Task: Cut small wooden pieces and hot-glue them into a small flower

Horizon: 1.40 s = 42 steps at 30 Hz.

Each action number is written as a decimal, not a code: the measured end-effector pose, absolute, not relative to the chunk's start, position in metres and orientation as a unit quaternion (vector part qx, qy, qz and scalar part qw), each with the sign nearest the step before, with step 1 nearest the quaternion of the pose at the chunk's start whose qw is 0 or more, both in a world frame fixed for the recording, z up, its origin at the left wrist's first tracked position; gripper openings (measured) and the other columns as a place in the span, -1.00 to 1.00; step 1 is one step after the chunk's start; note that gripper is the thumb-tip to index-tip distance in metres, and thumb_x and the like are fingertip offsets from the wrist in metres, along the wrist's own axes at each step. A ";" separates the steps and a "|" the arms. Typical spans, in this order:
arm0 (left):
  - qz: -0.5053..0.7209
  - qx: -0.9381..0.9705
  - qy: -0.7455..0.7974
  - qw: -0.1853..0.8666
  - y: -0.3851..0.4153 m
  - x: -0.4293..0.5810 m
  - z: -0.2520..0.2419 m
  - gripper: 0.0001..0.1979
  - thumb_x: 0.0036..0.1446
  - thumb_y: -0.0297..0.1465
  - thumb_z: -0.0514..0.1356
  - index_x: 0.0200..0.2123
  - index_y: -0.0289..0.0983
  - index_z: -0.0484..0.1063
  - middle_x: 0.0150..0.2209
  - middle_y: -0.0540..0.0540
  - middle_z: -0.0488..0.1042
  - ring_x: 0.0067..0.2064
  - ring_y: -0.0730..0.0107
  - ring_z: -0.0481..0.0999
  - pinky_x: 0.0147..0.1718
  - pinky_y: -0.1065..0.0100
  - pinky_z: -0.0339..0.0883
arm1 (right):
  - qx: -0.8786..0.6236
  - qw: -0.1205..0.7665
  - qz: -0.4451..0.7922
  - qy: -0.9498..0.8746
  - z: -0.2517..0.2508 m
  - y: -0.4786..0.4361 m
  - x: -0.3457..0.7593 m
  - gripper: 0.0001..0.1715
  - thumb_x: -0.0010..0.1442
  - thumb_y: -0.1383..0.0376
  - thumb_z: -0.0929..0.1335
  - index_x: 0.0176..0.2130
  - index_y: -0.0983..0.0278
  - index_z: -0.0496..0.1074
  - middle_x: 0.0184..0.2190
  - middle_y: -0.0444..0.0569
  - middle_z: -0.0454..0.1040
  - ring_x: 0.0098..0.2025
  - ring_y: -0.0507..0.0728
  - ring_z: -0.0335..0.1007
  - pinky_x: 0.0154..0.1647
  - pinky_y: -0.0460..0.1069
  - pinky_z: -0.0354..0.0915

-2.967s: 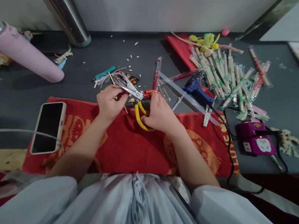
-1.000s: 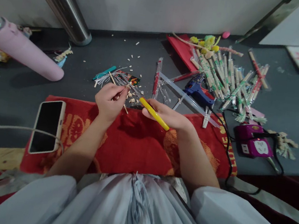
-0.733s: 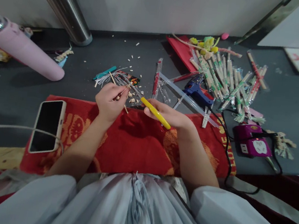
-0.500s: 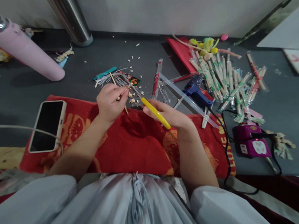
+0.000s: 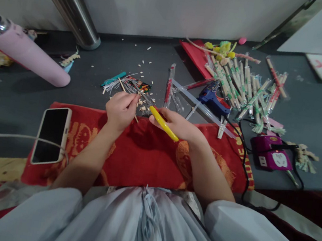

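Observation:
My right hand (image 5: 175,123) is wrapped around the yellow handle of a pair of scissors (image 5: 163,123). The blades point up and left, reaching the fingertips of my left hand (image 5: 121,109). Thumb and forefinger of that left hand are pinched together; what sits between them is too small to name. A thin wooden stick (image 5: 121,84) runs behind the left hand, its lower end showing below the fingers. Small pale cut bits (image 5: 142,105) lie just beyond both hands, beside a bundle of thin grey strands (image 5: 119,84) and a teal stick (image 5: 114,78).
A red towel (image 5: 144,154) lies under my forearms, with a phone (image 5: 52,136) at its left. A blue glue gun (image 5: 214,100), clear glue sticks (image 5: 199,104), wrapped sticks (image 5: 244,84) and a purple power block (image 5: 273,152) are rightward. Pink (image 5: 33,50) and steel (image 5: 71,8) bottles stand left.
The scissors' yellow handle has shifted slightly left with my right hand. My left hand has moved a little to the right, still pinching.

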State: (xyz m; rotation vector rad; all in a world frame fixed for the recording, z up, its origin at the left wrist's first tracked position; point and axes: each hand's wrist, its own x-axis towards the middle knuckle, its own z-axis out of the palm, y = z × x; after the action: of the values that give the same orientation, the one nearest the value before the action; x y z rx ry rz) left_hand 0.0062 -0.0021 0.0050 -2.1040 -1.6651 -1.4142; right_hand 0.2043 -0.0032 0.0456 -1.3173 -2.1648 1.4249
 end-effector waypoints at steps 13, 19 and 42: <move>-0.468 -0.713 -0.521 0.042 -0.010 0.014 0.016 -0.61 0.23 -0.29 0.07 -0.64 -0.27 0.32 -0.66 0.04 0.14 -0.57 0.53 0.13 -0.55 0.38 -0.01 | -0.437 0.056 0.481 -0.758 0.067 -0.007 0.208 -0.38 0.12 -0.27 0.15 -0.36 0.23 0.14 -0.42 -0.11 0.28 -0.39 0.03 0.20 -0.33 -0.04 0.12; -0.478 -0.704 -0.525 0.013 -0.009 0.013 0.018 -0.59 0.23 -0.28 0.07 -0.65 -0.29 0.30 -0.67 0.05 0.12 -0.58 0.55 0.11 -0.55 0.39 -0.03 | -0.448 0.060 0.475 -0.755 0.064 -0.004 0.206 -0.36 0.12 -0.27 0.15 -0.34 0.24 0.21 -0.39 -0.09 0.32 -0.36 0.05 0.23 -0.30 -0.04 0.14; -0.521 -0.651 -0.548 -0.074 -0.006 0.011 0.013 -0.60 0.18 -0.19 0.10 -0.63 -0.28 0.36 -0.65 0.01 0.32 -0.56 0.53 0.24 -0.53 0.42 0.09 | -0.490 0.061 0.392 -0.776 0.058 -0.007 0.197 -0.42 0.19 -0.20 0.16 -0.38 0.25 0.23 -0.42 -0.05 0.39 -0.41 0.04 0.26 -0.41 -0.07 0.10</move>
State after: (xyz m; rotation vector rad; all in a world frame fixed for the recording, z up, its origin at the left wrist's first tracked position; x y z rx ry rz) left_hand 0.0115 -0.0056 0.0133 -2.1467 -1.8079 -1.7174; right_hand 0.1966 -0.0066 0.0579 -1.4828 -2.3487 1.1848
